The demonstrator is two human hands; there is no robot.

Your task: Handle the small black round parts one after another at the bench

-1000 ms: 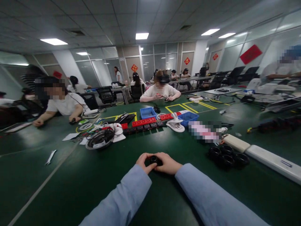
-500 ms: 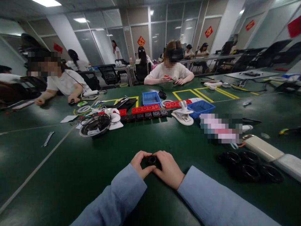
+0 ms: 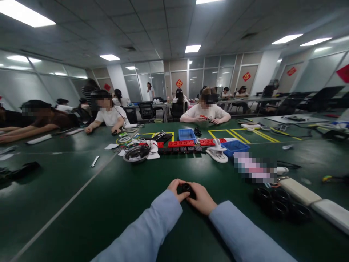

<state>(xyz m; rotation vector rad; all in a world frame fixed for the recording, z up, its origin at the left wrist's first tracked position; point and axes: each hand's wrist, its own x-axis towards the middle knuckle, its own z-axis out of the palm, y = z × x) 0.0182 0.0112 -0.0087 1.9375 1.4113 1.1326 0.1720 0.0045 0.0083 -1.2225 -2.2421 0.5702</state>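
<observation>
Between both hands, low in the middle of the head view, is a small black round part (image 3: 186,187) with a hole in its top. My left hand (image 3: 176,187) curves round its left side, thumb in front and fingers behind. My right hand (image 3: 202,198) closes on it from the right, with some fingers hidden behind it. Both hands are close to the tabletop. To their right lie several black ring-shaped parts (image 3: 280,208), bunched together and somewhat blurred.
Across the green table (image 3: 131,218) runs a row of red and black sockets (image 3: 181,144). Around it are a metal bowl (image 3: 136,159) with cables, a white clip base (image 3: 218,153), a blue tray (image 3: 235,148) and a wrench (image 3: 95,161). Co-workers sit opposite and left.
The camera has tilted up and turned left, so more ceiling shows and the scene shifts right and mostly lower. Both hands keep their grip on the black round part.
</observation>
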